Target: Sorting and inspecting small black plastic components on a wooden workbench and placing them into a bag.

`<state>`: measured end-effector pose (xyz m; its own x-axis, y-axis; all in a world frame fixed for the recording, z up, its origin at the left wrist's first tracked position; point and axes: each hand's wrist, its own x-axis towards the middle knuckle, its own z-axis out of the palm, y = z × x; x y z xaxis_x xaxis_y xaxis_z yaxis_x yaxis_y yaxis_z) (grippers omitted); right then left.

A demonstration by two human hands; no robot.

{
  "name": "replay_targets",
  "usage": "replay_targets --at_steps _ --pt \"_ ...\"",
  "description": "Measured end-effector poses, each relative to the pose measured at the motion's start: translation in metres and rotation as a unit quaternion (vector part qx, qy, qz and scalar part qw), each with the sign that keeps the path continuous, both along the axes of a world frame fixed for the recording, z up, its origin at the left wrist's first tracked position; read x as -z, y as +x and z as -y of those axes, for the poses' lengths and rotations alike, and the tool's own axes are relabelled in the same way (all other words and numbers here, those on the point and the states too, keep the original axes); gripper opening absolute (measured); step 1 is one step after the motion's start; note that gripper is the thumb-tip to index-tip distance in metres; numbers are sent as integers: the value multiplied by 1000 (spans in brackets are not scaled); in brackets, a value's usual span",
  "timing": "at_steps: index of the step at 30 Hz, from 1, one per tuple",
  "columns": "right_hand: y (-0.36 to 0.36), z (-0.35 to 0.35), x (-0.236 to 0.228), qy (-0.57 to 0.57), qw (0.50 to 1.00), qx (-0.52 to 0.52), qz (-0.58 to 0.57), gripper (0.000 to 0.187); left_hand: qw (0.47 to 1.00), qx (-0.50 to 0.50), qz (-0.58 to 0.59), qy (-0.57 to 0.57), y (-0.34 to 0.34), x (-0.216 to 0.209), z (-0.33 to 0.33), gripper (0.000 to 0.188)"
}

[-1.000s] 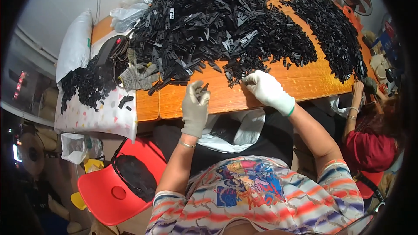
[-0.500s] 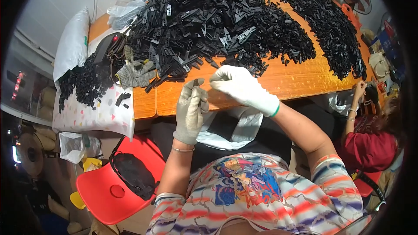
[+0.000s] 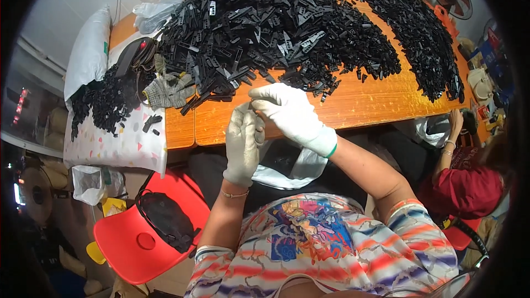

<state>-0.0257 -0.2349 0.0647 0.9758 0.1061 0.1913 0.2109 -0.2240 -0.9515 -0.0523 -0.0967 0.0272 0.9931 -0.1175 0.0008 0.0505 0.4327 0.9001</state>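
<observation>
My left hand (image 3: pixel 242 146), in a greyish-white glove, is raised at the table's near edge with its fingers closed. A small black plastic piece (image 3: pixel 252 104) shows at its fingertips, mostly hidden. My right hand (image 3: pixel 293 117), in a white glove with a green cuff, reaches over to it. Thumb and fingers are bent in a pinch right at the left fingertips; what lies between them is hidden. Just beyond both hands rises a large pile of black plastic pieces (image 3: pixel 243 33), many of them long and tapered.
A second black pile (image 3: pixel 419 38) covers the wooden table (image 3: pixel 364 102) at right. Small black pieces (image 3: pixel 107 102), a knitted glove (image 3: pixel 168 89) and a white sack (image 3: pixel 91 49) are at left. A red chair (image 3: pixel 124 243) stands near left; another person (image 3: pixel 461 187) sits at right.
My right hand has moved left and closed in on the left hand's fingertips. The black piece, plainer before, is now largely covered. My left hand has barely shifted.
</observation>
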Motion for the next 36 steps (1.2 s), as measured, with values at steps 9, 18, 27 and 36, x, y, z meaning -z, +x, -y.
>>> replay_targets --at_steps 9,18,27,36 --pt "-7 6 5 -136 988 -4 79 29 997 -39 -27 62 -5 -6 8 20" --pt "-9 11 3 -369 914 -52 157 20 979 -100 40 175 -6 3 12 17" --pt "1 11 33 -349 911 7 219 14 991 -38 -41 118 2 -1 20 31" --pt "3 34 47 -260 943 49 200 25 992 28 15 120 10 8 24 23"
